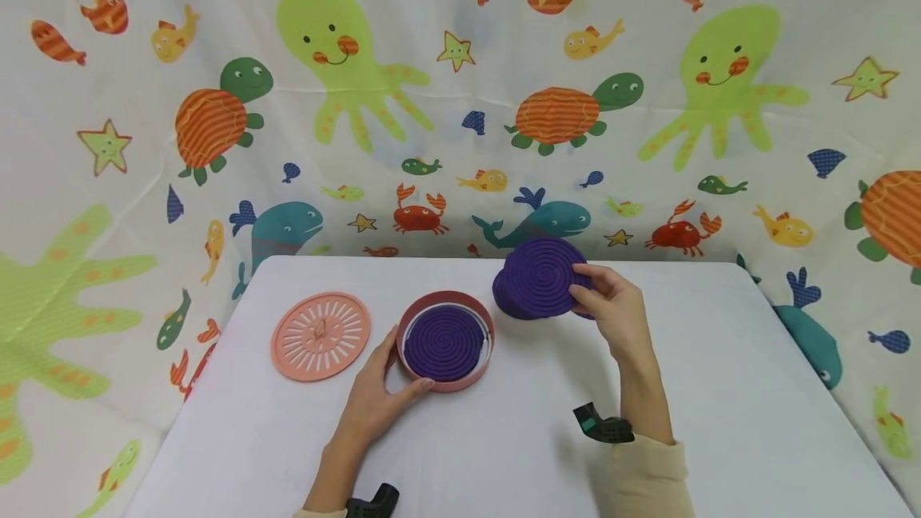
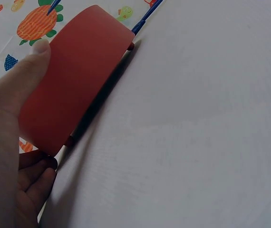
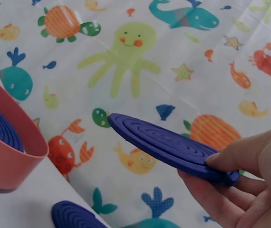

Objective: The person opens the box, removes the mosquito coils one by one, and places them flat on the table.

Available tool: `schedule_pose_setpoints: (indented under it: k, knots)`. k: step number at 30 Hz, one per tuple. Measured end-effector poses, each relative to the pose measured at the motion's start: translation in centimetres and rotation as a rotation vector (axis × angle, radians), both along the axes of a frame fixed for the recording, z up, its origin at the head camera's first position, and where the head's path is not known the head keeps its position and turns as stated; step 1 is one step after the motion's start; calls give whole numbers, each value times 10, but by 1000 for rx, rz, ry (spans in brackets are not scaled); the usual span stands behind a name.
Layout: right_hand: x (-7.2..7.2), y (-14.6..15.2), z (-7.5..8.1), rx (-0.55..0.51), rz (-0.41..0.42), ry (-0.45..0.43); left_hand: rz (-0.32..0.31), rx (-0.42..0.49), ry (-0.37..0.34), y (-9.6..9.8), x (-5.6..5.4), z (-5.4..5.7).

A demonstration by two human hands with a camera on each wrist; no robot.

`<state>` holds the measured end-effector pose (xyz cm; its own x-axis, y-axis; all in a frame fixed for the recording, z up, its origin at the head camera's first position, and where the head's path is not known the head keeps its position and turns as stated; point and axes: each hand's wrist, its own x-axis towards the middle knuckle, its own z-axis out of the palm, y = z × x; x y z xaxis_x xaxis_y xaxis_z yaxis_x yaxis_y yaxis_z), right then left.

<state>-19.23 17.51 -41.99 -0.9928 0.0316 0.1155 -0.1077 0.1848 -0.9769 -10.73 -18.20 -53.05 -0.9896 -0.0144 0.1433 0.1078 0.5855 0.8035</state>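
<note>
My right hand (image 1: 617,312) pinches a purple mosquito coil (image 1: 544,276) by its edge, thumb on the upper face and fingers beneath. In the right wrist view this coil (image 3: 161,141) is raised and tilted. Below it, another purple coil (image 3: 76,216) lies on the table, partly hidden by the held one in the head view. My left hand (image 1: 376,402) grips the side of a round pink dish (image 1: 484,370), thumb at the near rim, fingers at the left wall. Inside the dish sits a purple coil (image 1: 444,342), ringed by a white inner edge. The left wrist view shows the dish's smooth outer wall (image 2: 81,71).
A pink slotted lid (image 1: 320,336) lies left of the dish on the white table (image 1: 734,390). Behind the table hangs a cloth (image 1: 460,102) printed with sea animals, which also runs down both sides.
</note>
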Motion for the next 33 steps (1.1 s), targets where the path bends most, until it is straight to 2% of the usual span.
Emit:
schedule_pose_setpoints:
  k: [14, 23, 33]
  knots:
    - [-10, 20, -10, -24, -82, -54, 7, -26, -5, 0, -1, 1]
    - [-16, 42, -14, -14, -167, -95, 8, -13, -2, 0, -1, 0]
    - [-18, 63, -18, -89, -212, -64, 6, -4, 14, 1, 1, 0]
